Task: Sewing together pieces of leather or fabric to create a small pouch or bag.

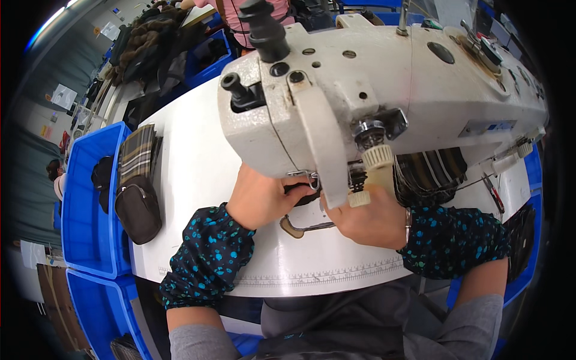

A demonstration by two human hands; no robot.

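Note:
A white sewing machine (pixel 384 72) stands over the white table, its head hiding the needle area. My left hand (pixel 258 195) is closed with thumb and fingers pinched on a small dark fabric piece (pixel 307 197) below the machine head. Just right of it, my right hand (pixel 372 219) curls with its fingertips close to the same spot; machine knobs partly cover them, and what they grip is hidden. A thin dark strip with a tan end (pixel 292 228) lies on the table between both hands. Folded striped fabric pieces (pixel 429 174) lie beyond my right hand.
Blue bins (pixel 90 198) stand along the left edge, beside a dark pouch (pixel 138 209) and plaid fabric (pixel 137 153). Red-handled snips (pixel 495 195) lie at the right. A ruler strip (pixel 318 276) runs along the near edge. A person in pink (pixel 264 18) is behind the machine.

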